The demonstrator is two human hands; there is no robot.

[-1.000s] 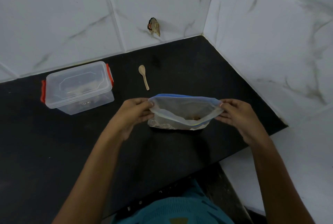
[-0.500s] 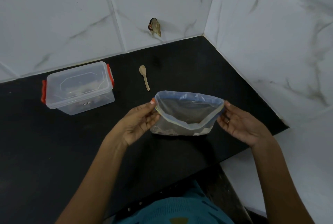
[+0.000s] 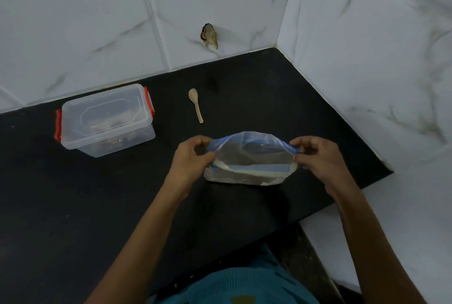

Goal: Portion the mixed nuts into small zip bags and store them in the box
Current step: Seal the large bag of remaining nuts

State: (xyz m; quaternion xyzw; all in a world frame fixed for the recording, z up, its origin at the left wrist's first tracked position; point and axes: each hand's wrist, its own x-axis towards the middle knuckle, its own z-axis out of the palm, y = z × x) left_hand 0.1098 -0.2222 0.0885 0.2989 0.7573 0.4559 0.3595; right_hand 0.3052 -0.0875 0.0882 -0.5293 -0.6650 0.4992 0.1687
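A clear zip bag [image 3: 252,157] with a blue zip strip stands on the black counter [image 3: 122,205] in front of me, its mouth spread wide. My left hand [image 3: 193,157] pinches the left end of the rim. My right hand [image 3: 315,157] pinches the right end. Its contents sit low inside and are hard to make out. A clear plastic box [image 3: 105,120] with a lid and red clips stands to the left, with dark contents inside. A small wooden spoon [image 3: 195,104] lies between the box and the bag, farther back.
White marbled tile walls [image 3: 367,59] meet in a corner at the back right. A hole with a torn scrap [image 3: 209,35] shows in the back wall. The counter's front edge runs diagonally at the lower right.
Both hands went from lightly touching the bag's sides to pinching the rim ends, and the bag's mouth is now pulled wider.
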